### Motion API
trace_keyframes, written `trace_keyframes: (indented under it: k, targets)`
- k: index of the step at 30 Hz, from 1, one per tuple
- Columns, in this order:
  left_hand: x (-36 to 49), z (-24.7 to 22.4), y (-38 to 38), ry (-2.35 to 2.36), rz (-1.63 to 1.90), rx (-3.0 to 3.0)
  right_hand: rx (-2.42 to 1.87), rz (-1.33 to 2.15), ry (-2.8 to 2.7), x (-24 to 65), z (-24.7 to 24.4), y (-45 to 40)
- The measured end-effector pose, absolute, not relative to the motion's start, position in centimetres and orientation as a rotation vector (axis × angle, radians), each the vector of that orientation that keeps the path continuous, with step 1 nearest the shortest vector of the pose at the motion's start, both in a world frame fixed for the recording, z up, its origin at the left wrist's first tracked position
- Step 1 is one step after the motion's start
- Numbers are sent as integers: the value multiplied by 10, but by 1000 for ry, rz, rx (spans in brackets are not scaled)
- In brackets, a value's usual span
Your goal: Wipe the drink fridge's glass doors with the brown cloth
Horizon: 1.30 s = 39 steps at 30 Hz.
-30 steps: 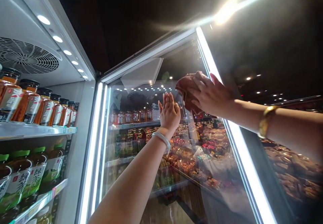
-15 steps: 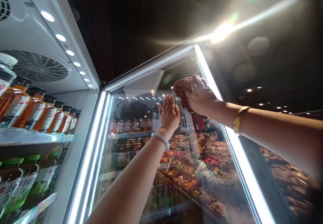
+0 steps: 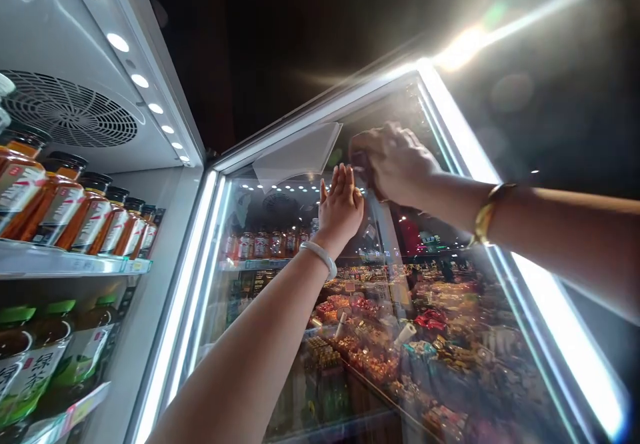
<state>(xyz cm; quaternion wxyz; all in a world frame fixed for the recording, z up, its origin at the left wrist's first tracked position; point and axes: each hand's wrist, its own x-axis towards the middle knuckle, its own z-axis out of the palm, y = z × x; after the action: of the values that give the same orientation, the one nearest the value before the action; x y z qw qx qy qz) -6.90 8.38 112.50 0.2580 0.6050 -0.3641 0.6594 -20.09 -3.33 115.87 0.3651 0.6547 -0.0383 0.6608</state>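
Note:
My left hand (image 3: pixel 341 205), with a pale bangle at the wrist, lies flat against the glass door (image 3: pixel 280 284), its fingers stretched upward. To its upper right is my right hand (image 3: pixel 400 164), blurred by motion, with a gold bangle on the wrist. It presses a brownish-red cloth (image 3: pixel 363 157) to the upper part of the glass. The cloth shows only partly, dark and smeared, beside and under the fingers. The door stands open, framed by bright light strips.
On the left, the lit cooler's upper shelf (image 3: pixel 75 266) holds several amber bottles (image 3: pixel 60 207); green-capped bottles (image 3: pixel 55 351) stand below. A round vent grille (image 3: pixel 70 107) is overhead. Displays of packaged goods show through the glass.
The door's far edge now appears farther right as the view has shifted. My right hand has moved slightly up over the glass with the cloth. My left hand remains on the glass.

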Motion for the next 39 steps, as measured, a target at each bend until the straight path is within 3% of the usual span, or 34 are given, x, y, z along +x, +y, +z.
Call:
trace_keyframes:
  k: [5, 13, 19, 25, 32, 39]
  targets:
    - [-21, 1131, 131, -978, 1758, 1688, 1539, 1382, 178, -162, 1122, -1]
    - [33, 1142, 178, -983, 1799, 1674, 1624, 1829, 34, -101, 1178, 36]
    - [82, 1148, 217, -922, 1778, 1687, 1514, 1464, 173, -55, 1138, 84]
    - [98, 1139, 228, -926, 1769, 1658, 1539, 1713, 37, -42, 1161, 99]
    - [136, 1131, 265, -898, 1759, 1661, 1531, 1460, 163, -9, 1137, 133]
    - [163, 1125, 295, -873, 1777, 1689, 1668, 1709, 33, 30, 1168, 176]
